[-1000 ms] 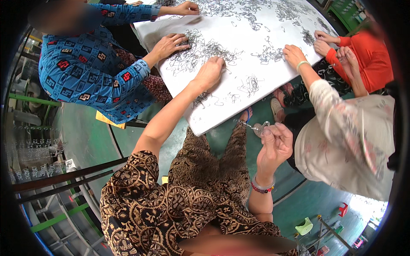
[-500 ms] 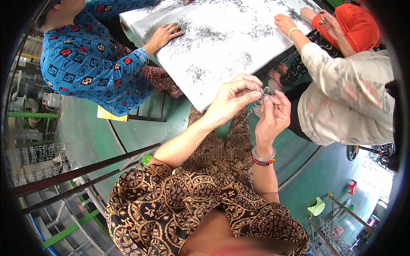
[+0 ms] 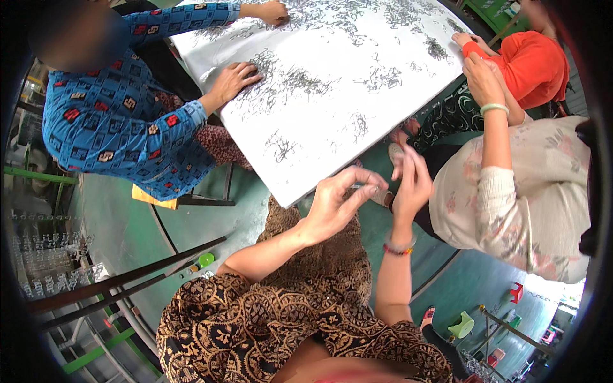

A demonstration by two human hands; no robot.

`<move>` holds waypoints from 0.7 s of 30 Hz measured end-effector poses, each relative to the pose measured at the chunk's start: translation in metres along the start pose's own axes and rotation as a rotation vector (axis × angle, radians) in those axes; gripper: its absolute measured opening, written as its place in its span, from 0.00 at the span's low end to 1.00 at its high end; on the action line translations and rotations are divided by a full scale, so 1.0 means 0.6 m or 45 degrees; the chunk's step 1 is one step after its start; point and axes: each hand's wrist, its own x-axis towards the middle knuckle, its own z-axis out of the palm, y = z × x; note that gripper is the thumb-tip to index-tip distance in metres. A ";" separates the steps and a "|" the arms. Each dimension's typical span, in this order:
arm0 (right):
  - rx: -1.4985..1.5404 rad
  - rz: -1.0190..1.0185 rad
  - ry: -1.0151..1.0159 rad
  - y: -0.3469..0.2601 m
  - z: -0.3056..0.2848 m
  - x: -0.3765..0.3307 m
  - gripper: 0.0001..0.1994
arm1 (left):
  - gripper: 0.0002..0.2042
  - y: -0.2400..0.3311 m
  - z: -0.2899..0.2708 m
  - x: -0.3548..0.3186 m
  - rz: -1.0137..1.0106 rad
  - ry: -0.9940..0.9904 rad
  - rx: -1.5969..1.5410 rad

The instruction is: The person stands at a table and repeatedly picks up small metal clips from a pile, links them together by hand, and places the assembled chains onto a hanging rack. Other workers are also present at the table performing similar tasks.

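Observation:
My left hand (image 3: 338, 203) is raised just off the near corner of the white table, with thumb and forefinger brought together at the tips. Whatever may be in that pinch is too small and blurred to make out. To its right, my right hand (image 3: 412, 185) is held up with its fingers stretched upward and the thumb apart, smeared by motion; nothing shows in it. The two hands are apart. Beyond them on the white table (image 3: 313, 163) lie loose piles of small dark bent wire pieces (image 3: 281, 150), the nearest ones close to my left hand.
At the left a person in a blue patterned top (image 3: 121, 134) rests a hand beside the wire pieces. On the right sit a person in a pale floral top (image 3: 504, 204) and one in orange (image 3: 533, 67). A dark metal rail (image 3: 153, 265) crosses the lower left.
My hands were close together, pinching a small thin looped piece between them; now they are apart and that piece is no longer distinguishable. The pale-topped person's hand has moved right, off the table.

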 end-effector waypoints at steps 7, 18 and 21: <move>-0.690 -0.101 -0.355 0.186 0.118 0.262 0.19 | 0.03 0.011 -0.008 -0.004 -0.060 -0.032 0.042; -0.396 0.183 -0.266 0.116 0.098 0.223 0.12 | 0.04 0.011 -0.020 -0.008 0.075 -0.053 0.090; 0.155 0.486 -0.286 0.021 0.052 0.152 0.08 | 0.05 0.009 -0.022 -0.015 0.142 -0.025 0.163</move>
